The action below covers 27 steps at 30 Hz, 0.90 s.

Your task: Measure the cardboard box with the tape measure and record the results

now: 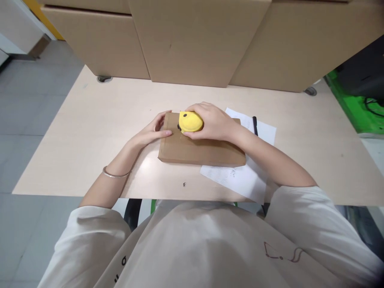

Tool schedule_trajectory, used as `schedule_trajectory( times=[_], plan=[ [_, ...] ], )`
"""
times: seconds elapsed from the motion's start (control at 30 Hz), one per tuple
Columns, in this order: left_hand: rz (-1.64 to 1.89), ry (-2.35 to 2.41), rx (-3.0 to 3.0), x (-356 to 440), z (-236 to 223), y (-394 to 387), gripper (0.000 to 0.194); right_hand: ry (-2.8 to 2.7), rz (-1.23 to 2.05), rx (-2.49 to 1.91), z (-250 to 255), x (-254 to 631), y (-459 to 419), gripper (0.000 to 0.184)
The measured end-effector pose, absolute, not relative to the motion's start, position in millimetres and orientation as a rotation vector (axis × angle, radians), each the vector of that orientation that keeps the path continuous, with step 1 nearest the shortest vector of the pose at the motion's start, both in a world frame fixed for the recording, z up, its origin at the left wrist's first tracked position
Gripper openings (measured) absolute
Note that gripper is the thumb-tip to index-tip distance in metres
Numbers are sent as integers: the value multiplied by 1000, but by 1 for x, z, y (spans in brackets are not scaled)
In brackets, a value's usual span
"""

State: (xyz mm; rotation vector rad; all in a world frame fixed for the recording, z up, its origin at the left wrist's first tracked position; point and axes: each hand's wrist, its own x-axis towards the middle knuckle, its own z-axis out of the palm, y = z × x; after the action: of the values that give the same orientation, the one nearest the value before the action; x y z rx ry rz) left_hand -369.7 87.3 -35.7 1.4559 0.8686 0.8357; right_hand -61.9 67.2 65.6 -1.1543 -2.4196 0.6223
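A flat brown cardboard box [204, 154] lies on the table in front of me. My right hand [213, 122] is closed around a yellow tape measure [191, 121] over the top of the box. The tape measure's black front end points left; I cannot tell whether it rests on the box, and no drawn-out tape shows clearly. At the box's left end, my left hand [156, 129] grips the edge, its thumb on the top face and its fingers toward the far left corner.
A sheet of paper [222, 176] with writing lies partly under the box. Beside the box's right end is a black pen [255, 125]. Large cardboard boxes [192, 44] stand along the back of the table [90, 136], near two round cable holes.
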Motion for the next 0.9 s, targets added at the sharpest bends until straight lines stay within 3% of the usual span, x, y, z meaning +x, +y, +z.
schedule_trajectory(
  times=[0.1, 0.17, 0.27, 0.33, 0.4, 0.5, 0.6, 0.7, 0.8, 0.9],
  plan=[
    [840, 925, 1455, -367, -33, 83, 110, -2422, 620, -1194, 81, -35, 57, 61],
    [938, 1002, 1512, -364, -25, 75, 102, -2291, 594, -1368, 93, -9, 45, 52],
    [1304, 1129, 1688, -358, -7, 51, 72, -2017, 477, -1903, 101, 34, 26, 35],
    [1477, 1150, 1853, -350, 4, 31, 54, -1943, 371, -2348, 93, 58, 16, 43],
    [1344, 1002, 2075, -337, 10, 10, 43, -1943, 292, -2670, 76, 72, 9, 57],
    [802, 452, 2379, -306, 3, -17, 26, -1999, 285, -2809, 43, 83, 2, 67],
    [550, 38, 2580, -275, -18, -34, 34, -2041, 276, -2737, 18, 100, -3, 54],
    [427, 50, 2627, -261, -34, -41, 49, -1937, 518, -2360, 2, 124, -11, 40],
    [220, 117, 2604, -264, -37, -41, 69, -1587, 946, -1850, -10, 141, -26, 55],
    [135, 149, 2572, -268, -34, -40, 73, -1404, 1092, -1618, -18, 138, -42, 67]
  ],
)
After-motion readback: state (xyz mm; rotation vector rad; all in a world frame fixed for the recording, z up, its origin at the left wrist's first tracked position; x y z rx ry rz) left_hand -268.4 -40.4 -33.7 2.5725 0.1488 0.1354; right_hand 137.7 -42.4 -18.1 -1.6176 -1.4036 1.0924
